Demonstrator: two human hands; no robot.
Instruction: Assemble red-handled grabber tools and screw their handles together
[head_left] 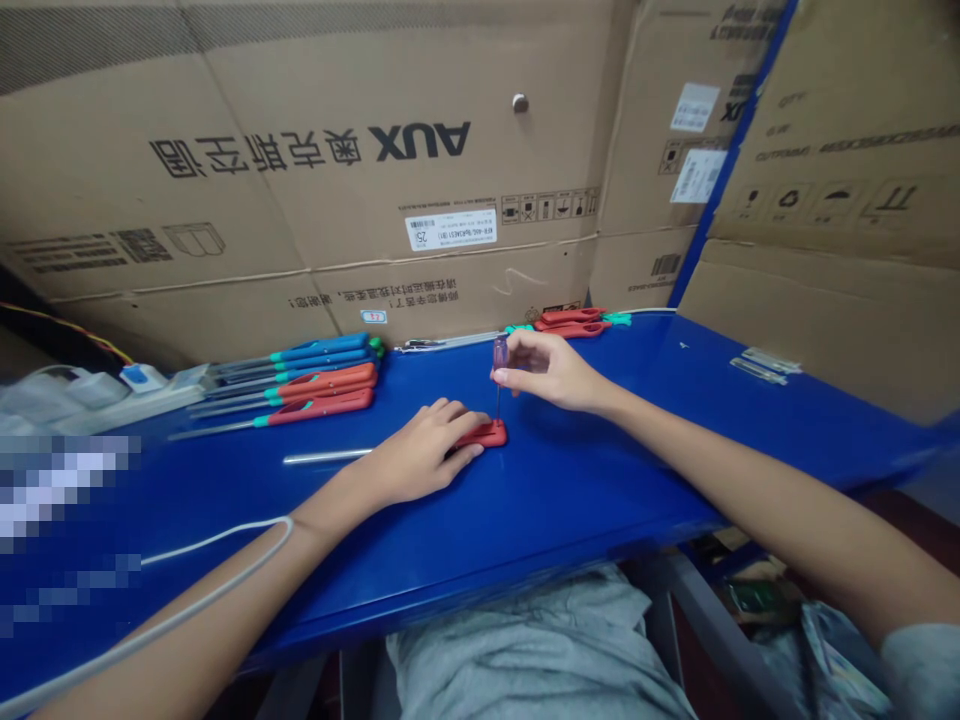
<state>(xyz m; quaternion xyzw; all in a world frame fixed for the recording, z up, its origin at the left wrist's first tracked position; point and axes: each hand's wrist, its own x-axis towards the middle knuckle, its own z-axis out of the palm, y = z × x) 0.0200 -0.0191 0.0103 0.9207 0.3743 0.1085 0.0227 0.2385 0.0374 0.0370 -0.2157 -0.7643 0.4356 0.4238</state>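
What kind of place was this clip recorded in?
Probably a small workshop or assembly bench in a storeroom: a blue bench walled in by shipping cartons, with a row of screwdrivers laid out and a power strip at the left.

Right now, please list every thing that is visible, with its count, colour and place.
small screwdriver: one, purple handle, upright, tip on the red handle at table centre
red handle: one, red, under the left hand, with a metal shaft pointing left
row of screwdrivers: about six, blue and red handles, rear left of the table
red tools: two or so, red with green tips, rear centre by the boxes
power strip: one, white, far left
white cable: one, over the left forearm
table: one, blue
cardboard boxes: several, brown, behind the table
left hand: flat on the red handle
right hand: pinching the small screwdriver
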